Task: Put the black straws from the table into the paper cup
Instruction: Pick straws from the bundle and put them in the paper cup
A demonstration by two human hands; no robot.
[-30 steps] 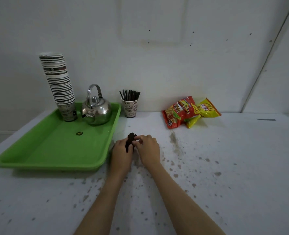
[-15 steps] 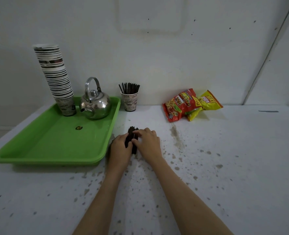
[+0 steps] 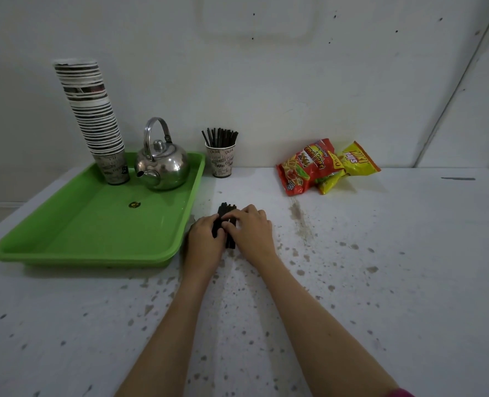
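green tray (image 3: 65, 224): cup stack (image 3: 90, 110), steel kettle (image 3: 163, 164) | snack bags (image 3: 323, 167) by wall, apparently two or three

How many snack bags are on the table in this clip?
2. A red snack bag lies near the wall, right of the paper cup. A yellow snack bag lies beside it on its right, partly tucked under it. More could be hidden beneath.

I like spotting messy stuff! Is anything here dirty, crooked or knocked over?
Yes. The white table is speckled with brown spots, with a longer brown smear below the snack bags. The tall cup stack on the green tray leans a little. Nothing looks knocked over.
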